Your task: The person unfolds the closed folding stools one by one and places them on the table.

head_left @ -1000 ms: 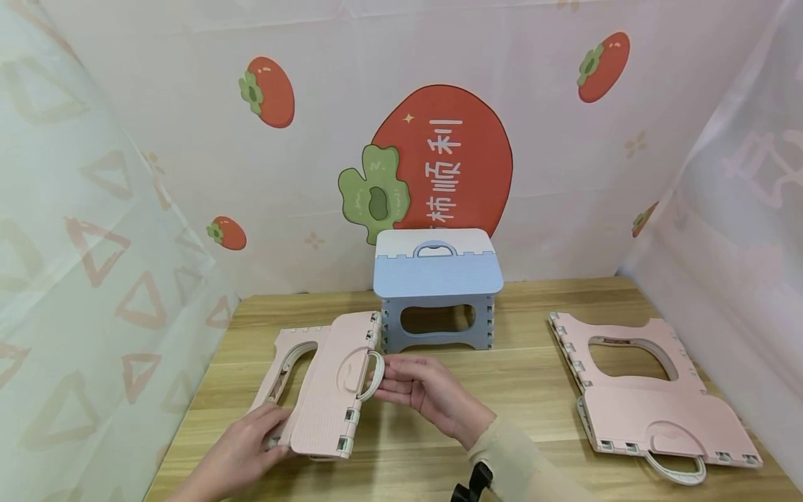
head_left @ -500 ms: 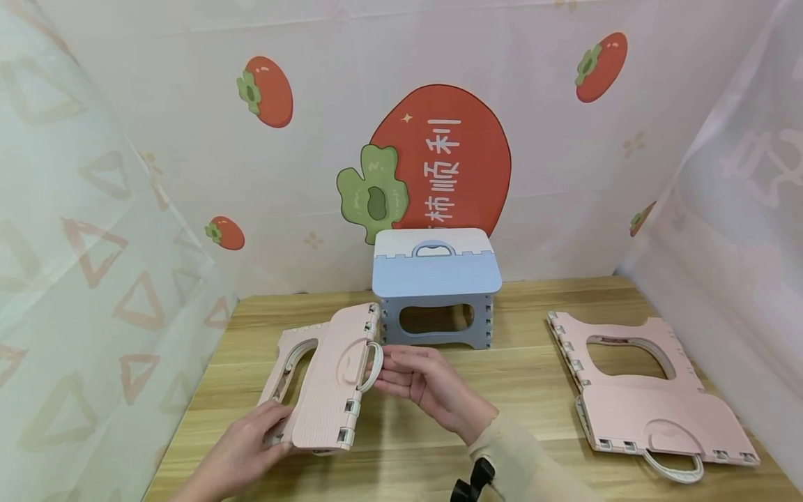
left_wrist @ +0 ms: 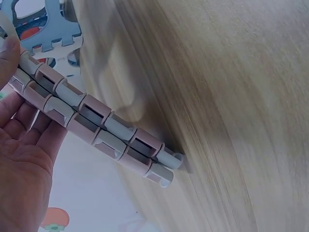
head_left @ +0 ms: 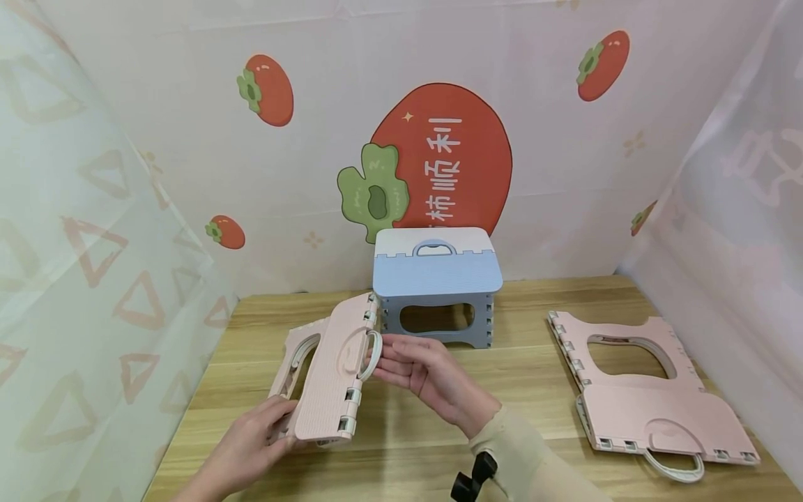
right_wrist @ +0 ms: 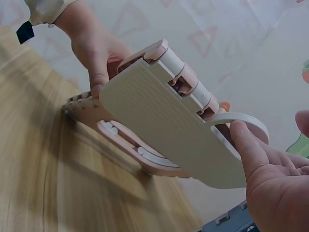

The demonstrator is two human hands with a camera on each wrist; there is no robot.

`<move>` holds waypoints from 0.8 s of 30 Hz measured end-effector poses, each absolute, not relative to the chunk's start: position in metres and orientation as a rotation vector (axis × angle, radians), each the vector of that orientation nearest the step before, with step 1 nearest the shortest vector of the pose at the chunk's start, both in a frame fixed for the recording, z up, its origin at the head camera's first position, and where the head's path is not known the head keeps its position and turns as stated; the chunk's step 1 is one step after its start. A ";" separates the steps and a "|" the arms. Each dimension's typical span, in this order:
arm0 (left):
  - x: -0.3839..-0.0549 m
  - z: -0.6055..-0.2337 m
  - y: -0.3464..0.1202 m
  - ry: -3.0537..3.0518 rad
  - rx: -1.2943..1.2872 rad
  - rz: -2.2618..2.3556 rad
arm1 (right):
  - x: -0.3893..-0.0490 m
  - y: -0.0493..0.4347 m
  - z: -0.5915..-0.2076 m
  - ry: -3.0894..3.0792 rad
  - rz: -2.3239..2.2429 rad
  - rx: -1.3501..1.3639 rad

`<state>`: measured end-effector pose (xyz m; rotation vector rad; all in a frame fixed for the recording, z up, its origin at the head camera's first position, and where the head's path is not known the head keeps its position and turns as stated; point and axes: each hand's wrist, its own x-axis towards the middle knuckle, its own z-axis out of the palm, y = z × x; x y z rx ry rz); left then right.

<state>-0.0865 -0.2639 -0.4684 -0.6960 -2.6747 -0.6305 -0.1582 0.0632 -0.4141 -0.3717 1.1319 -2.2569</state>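
Observation:
A pink folding stool [head_left: 332, 369], folded flat, tilts up at the left of the wooden table, its white carry handle [head_left: 373, 355] facing right. My left hand [head_left: 251, 436] grips its near edge between thumb and fingers. In the left wrist view, the hinged edge [left_wrist: 99, 123] of the stool slants down to the table. My right hand [head_left: 436, 380] has its fairly straight fingers at the handle, fingertips partly hidden behind the loop. From the right wrist view, one finger [right_wrist: 246, 145] lies against the handle [right_wrist: 246, 123], below the pale seat panel [right_wrist: 164, 121].
An unfolded blue-and-white step stool [head_left: 439, 275] stands at the back middle, right beside the tilted stool's far corner. Another folded pink stool [head_left: 665, 415] lies flat at the right. Printed cloth [head_left: 314, 174] walls the back and sides of the table [head_left: 502, 390].
The pink stool in my hands has risen and tilted more steeply, shifting slightly away from me. Both hands have moved with it. The other two stools stay put.

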 end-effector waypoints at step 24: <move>-0.086 -0.469 -0.260 -2.651 -0.622 -0.712 | -0.159 0.061 -0.403 1.085 -2.268 -0.432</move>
